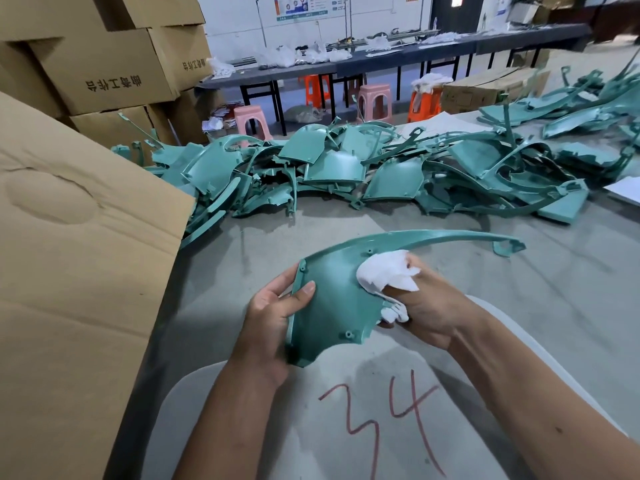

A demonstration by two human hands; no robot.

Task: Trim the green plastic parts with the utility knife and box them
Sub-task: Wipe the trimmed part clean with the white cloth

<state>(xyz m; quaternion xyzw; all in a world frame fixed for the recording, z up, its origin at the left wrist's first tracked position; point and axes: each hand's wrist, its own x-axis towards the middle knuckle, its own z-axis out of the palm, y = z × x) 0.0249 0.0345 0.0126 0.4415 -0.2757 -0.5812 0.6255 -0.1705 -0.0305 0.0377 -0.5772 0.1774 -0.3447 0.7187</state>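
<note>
Left hand [273,320] grips green part [332,299] by its edge; right hand [429,306], clutching white cloth [388,271], wipes it (no knife visible). Thin arm beyond cloth could snag, flex.

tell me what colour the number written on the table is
Red 34, seen in the head view.

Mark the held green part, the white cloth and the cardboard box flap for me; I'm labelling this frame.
held green part [332,306]: head view, middle of its broad panel.
white cloth [384,271]: head view, bunched middle, against the part.
cardboard box flap [79,258]: head view, flat face at left.
</note>
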